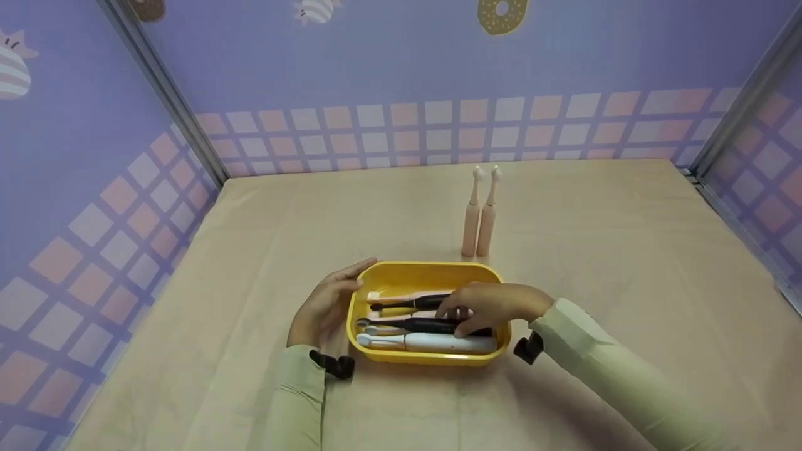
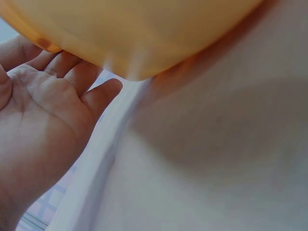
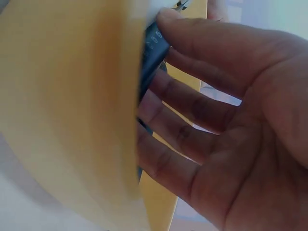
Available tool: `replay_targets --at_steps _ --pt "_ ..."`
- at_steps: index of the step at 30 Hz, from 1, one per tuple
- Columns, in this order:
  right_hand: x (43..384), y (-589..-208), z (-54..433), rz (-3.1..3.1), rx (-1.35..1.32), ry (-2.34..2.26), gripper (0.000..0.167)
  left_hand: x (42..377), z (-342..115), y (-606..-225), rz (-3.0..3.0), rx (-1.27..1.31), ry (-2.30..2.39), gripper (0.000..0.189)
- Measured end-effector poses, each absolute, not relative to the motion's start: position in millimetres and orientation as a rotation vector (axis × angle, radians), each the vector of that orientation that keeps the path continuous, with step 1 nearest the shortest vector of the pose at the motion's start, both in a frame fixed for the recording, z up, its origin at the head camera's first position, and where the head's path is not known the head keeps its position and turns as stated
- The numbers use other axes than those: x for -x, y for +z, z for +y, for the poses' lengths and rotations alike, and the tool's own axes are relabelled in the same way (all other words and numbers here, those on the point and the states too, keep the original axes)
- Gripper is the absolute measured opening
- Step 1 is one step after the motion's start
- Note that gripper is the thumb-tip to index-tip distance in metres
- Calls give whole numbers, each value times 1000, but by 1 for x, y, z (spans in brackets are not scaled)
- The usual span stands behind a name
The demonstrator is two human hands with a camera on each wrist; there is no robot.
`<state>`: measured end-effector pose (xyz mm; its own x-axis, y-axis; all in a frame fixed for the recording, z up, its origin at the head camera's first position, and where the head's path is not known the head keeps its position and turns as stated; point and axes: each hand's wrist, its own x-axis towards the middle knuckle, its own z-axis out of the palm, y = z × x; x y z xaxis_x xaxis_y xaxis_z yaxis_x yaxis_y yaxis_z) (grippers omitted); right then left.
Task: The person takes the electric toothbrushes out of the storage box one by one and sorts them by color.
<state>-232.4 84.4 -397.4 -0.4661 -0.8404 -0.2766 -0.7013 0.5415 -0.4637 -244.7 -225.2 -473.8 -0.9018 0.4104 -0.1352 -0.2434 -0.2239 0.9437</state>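
Note:
A yellow plastic basket (image 1: pixel 432 358) holds several electric toothbrushes lying lengthwise. My left hand (image 1: pixel 322 307) holds its left end, thumb at the rim and fingers along the outside of the back corner. My right hand (image 1: pixel 498 302) reaches over the right end into the basket. Thumb and fingers pinch the handle of a black electric toothbrush (image 1: pixel 421 324), whose buttons show in the right wrist view. In front of it lies a white electric toothbrush (image 1: pixel 448 342); another black toothbrush (image 1: pixel 401 304) lies behind, partly under the fingers. Pink brushes among them are partly hidden.
Two pink electric toothbrushes (image 1: pixel 479 228) stand upright side by side just behind the basket. A beige cloth covers the table (image 1: pixel 263 250). Purple patterned panels (image 1: pixel 401 75) with metal posts enclose the back and sides.

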Motion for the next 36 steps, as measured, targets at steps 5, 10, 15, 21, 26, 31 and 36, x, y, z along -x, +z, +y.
replay_targets --at_steps 5,10,15,21,26,31,36 --pt "234 -399 83 2309 1195 -368 35 244 -226 -474 1607 -194 2172 54" --pt "234 -399 83 2307 1151 -381 35 244 -227 -474 1614 -213 2160 55" --pt "234 -400 82 2308 1124 -386 35 245 -228 -475 1630 -224 2154 54" --pt "234 -400 80 2317 1113 -361 34 244 -228 -474 1647 -248 2133 55" --pt "233 -400 80 2319 1123 -350 34 245 -228 -475 1661 -255 2118 55" --pt "233 -399 79 2316 1150 -335 33 246 -228 -474 1659 -252 2125 56" --pt "232 -399 79 2314 1165 -313 34 246 -228 -475 1653 -258 2125 56"
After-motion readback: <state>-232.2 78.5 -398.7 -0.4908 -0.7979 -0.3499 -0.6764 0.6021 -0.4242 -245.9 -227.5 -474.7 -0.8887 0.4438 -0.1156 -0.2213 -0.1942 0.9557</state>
